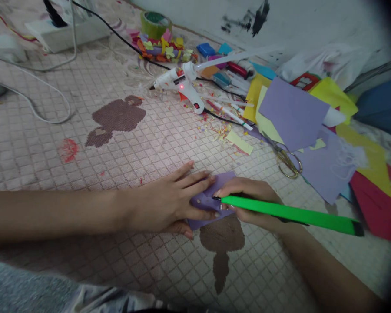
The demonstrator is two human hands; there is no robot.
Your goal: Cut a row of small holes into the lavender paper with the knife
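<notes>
left hand (164, 206) lies flat, fingers spread, pinning a purple paper (203, 215) near the floor mat's (35, 152) near edge; right hand (250, 202) grips a green marker (289, 215), tip on the paper; paper scraps (220, 126) litter the mat beyond.

1. A white hot glue gun (179, 84) lies on its side on a grid-patterned mat (52, 182), its red light lit (a black cord (221, 119) trails from it).
2. Right of the gun, sheets of lilac paper (293, 114) and yellow paper (254, 98) overlap in a loose heap, with gold-coloured scissors (288, 161) at its near edge.
3. Beyond the gun, small coloured paper cut-outs (161, 45) sit beside a roll of green tape (154, 24).
4. Well left of the gun lies a white power strip (68, 34).
5. Paper scraps (218, 126) litter the mat just in front of the gun.
</notes>
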